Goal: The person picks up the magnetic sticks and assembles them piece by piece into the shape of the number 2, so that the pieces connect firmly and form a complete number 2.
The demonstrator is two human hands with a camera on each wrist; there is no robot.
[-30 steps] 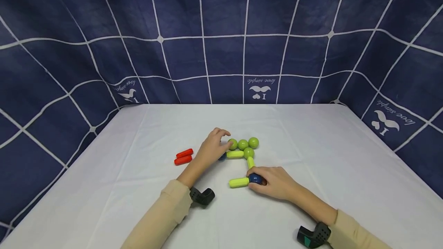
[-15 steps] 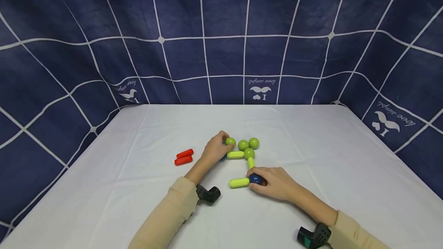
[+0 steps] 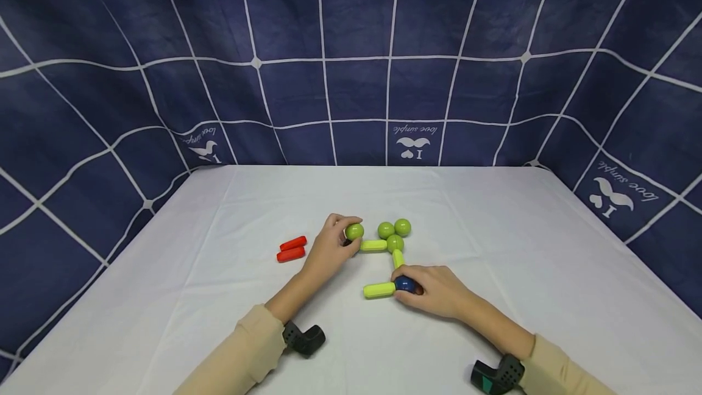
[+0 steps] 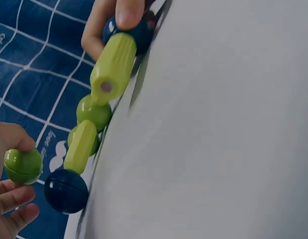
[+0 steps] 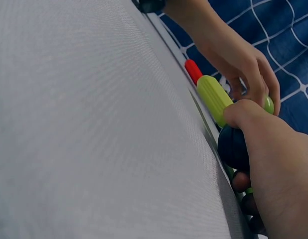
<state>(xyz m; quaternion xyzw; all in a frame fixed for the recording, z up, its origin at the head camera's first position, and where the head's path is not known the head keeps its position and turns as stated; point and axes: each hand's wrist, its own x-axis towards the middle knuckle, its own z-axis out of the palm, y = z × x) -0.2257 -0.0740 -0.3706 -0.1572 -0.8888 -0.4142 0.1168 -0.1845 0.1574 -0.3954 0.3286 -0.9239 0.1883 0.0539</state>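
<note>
My left hand [image 3: 325, 255] pinches a lime-green ball [image 3: 354, 231] between thumb and fingers. In the left wrist view that ball is apart from a dark blue ball [image 4: 66, 190] on the end of a yellow-green rod [image 4: 80, 147]. The rod runs to another green ball [image 3: 395, 243], from which a second rod [image 3: 398, 258] comes toward me. At its near end my right hand [image 3: 439, 290] grips a second blue ball [image 3: 405, 284]. From that one a third yellow-green rod [image 3: 378, 290] points left, its tip free.
Two loose green balls [image 3: 403, 227] lie just behind the joined pieces. A pair of red rods [image 3: 290, 254] lies left of my left hand. All this is on a white-covered table [image 3: 263, 200], with a blue checked curtain [image 3: 356, 90] behind and at the sides.
My left hand has taken the leftmost of the three green balls in the back row and carried it slightly left and toward me. The right hand keeps its grip in the same place.
</note>
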